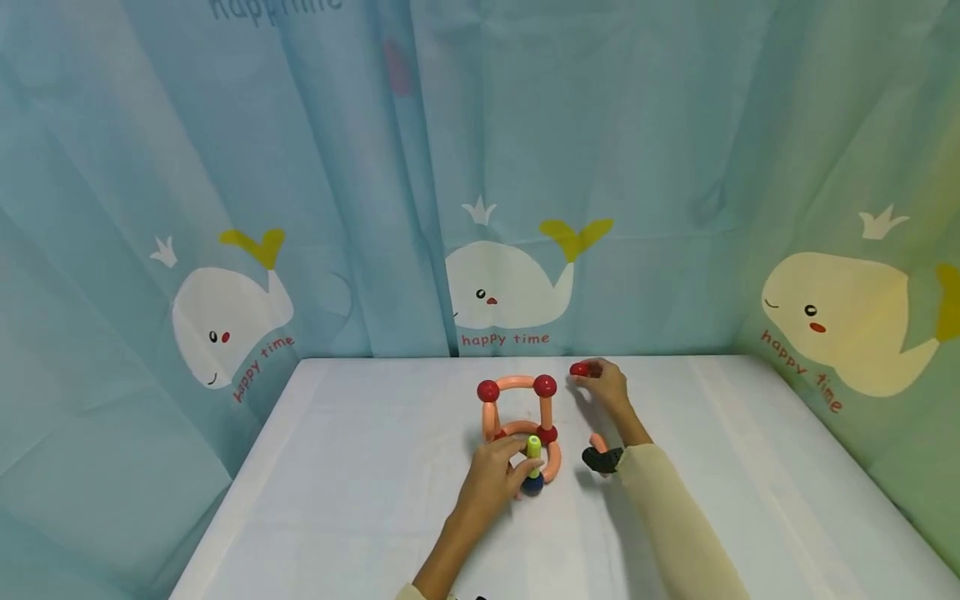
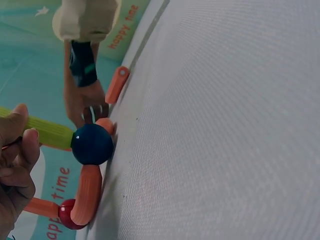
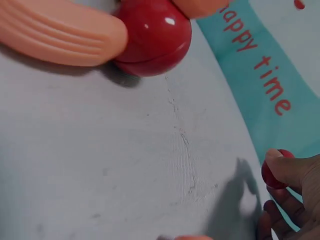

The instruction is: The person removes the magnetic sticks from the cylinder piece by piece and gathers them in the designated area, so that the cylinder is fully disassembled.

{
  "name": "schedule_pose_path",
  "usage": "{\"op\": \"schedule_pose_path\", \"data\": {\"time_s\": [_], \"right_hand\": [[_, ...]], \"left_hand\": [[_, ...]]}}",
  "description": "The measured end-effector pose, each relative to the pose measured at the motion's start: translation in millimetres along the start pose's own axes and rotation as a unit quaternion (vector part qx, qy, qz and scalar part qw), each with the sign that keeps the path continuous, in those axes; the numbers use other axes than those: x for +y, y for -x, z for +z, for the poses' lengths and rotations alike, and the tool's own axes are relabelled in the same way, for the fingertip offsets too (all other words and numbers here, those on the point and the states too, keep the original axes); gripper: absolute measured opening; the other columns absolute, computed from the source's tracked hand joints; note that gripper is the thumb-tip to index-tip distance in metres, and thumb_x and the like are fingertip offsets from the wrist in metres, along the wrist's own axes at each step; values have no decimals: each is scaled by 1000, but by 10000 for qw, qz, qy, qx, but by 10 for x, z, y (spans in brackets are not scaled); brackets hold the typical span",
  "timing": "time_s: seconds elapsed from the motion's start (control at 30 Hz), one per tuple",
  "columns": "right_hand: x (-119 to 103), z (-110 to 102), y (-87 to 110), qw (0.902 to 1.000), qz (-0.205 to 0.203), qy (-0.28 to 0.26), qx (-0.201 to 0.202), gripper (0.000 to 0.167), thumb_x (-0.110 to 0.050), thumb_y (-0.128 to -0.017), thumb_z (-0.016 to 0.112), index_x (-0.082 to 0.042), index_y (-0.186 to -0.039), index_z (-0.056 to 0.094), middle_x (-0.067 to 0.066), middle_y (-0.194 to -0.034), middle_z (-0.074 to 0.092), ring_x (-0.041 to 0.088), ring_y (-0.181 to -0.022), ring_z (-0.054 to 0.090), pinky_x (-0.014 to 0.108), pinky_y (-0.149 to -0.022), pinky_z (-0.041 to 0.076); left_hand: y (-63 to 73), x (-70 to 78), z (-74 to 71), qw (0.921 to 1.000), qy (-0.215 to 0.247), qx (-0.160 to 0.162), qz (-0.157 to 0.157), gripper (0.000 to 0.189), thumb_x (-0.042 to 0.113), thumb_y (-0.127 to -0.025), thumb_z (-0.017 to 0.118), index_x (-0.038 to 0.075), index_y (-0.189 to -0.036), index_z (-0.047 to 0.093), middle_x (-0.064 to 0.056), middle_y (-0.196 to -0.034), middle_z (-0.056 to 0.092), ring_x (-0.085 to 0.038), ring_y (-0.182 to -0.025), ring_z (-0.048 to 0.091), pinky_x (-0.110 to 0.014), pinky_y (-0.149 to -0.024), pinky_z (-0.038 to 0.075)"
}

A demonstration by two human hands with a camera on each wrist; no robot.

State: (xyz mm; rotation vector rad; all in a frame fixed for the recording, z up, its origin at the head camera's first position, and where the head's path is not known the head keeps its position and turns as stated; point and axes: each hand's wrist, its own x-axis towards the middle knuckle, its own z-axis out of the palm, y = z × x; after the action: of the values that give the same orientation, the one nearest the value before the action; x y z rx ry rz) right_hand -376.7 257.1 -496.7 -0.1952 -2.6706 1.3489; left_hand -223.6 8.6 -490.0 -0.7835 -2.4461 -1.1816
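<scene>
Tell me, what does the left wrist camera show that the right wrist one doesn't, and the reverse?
Only the left wrist view: the left grip holding a yellow-green stick, plus a dark blue ball.
Only the right wrist view: the red piece in the right grip.
Both: the right grip, orange sticks, a red ball, the white tabletop and the curtain with "happy time" lettering.
</scene>
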Motion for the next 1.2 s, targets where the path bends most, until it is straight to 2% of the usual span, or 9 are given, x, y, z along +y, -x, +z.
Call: {"op": "schedule_pose_path", "data": {"time_s": [0.13,0.33,0.47,0.6,0.73,0.93,1.1,1.2], "right_hand": [[-14,64,-92,10000,2,72,-20,44,-15,-88,70,7,-124,57,27,-117,61,36,-107,56,47,-93,46],[-73,161,-224,9998,20,60,-204,48,-17,-88,71,7,-126,55,28,-123,59,38,-112,54,49,-98,46],[-111,243,-286,9993,45,79,-356,48,-17,-88,71,5,-126,54,27,-124,58,38,-113,53,50,-99,46],[-119,313,-325,9984,-4,391,-400,46,-19,-86,72,3,-123,57,25,-120,61,37,-109,55,52,-96,45],[-122,354,-346,9963,69,768,-389,48,-23,-84,72,-1,-124,58,23,-120,63,37,-110,56,58,-95,39],[-119,349,-324,9964,163,714,-417,52,-23,-85,72,-3,-130,55,24,-127,60,38,-116,53,61,-100,35],[-115,346,-304,9966,128,639,-503,51,-19,-87,70,-1,-132,54,24,-130,58,38,-122,53,57,-104,37],[-113,346,-285,9968,99,549,-564,52,-17,-87,69,1,-132,52,25,-132,57,39,-124,52,54,-105,41]], "left_hand": [[-3,-18,6,10000,-60,20,65,23,28,-90,68,11,-106,71,1,-99,72,9,-51,41,-8,-50,39],[4,-37,32,9999,137,-4,5,18,28,-89,70,13,-99,69,2,-89,70,14,-43,39,-8,-45,38],[1,-50,35,9999,101,-29,23,18,27,-88,70,14,-100,70,2,-95,71,13,-45,39,-8,-46,38],[2,-62,42,10000,5,-32,80,19,27,-89,70,14,-102,70,4,-98,71,12,-49,38,-7,-46,38],[0,-64,48,9999,-42,3,139,17,27,-89,70,13,-99,70,3,-90,70,14,-46,39,-6,-46,37],[-2,-35,50,9995,-207,101,237,19,28,-89,69,13,-100,70,4,-94,71,12,-52,39,-5,-50,37],[7,-7,33,9999,-92,-40,39,16,26,-89,70,13,-99,69,3,-94,70,14,-47,39,-6,-47,38],[10,4,22,9998,-13,-135,-142,17,26,-89,70,14,-101,70,4,-98,70,11,-51,39,-8,-48,39]]}}
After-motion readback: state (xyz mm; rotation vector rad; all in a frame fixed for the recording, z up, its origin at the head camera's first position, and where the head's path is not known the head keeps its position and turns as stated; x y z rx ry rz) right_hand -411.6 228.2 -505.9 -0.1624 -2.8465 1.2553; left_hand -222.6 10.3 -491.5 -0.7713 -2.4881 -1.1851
